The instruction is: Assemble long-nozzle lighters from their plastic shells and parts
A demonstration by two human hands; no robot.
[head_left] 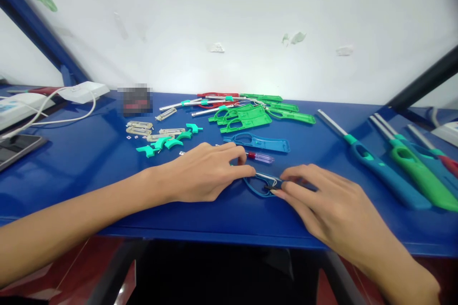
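A blue lighter half-shell lies near the table's front edge, with a metal rod and thin white wire inside. My left hand reaches in from the left, its fingers closed at the rod end of this shell. From the right, my right hand pinches the shell's handle side; a small dark part shows by its fingertips. Just behind my hands are a screwdriver with a clear purple handle and another blue half-shell.
Green half-shells, turquoise triggers and clear fuel tanks lie farther back on the blue table. Assembled lighters lie at right. At left are a phone and a white power strip with cables.
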